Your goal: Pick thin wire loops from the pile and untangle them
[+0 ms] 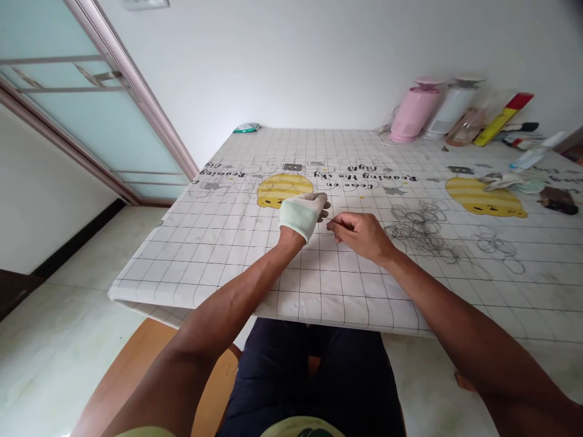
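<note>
My left hand (306, 211) wears a white and pale green glove over the middle of the table. Its fingers are curled, and whatever they may grip is too small to make out. Close by on the right, my bare right hand (359, 232) has thumb and fingertips pinched together, a small gap away from the glove. Any thin thing between the two hands does not show. Beside the right wrist lies a tangled pile of thin dark wire-like loops (421, 230), with a smaller group of loops (494, 240) farther right.
A checked tablecloth (204, 255) covers the table. Along the wall stand a pink cylinder-shaped device (413, 112), a white one (449, 109) and a yellow and red box (503, 119). Another glove (514, 180) lies at the right. A green packet (246, 128) rests at the far left corner.
</note>
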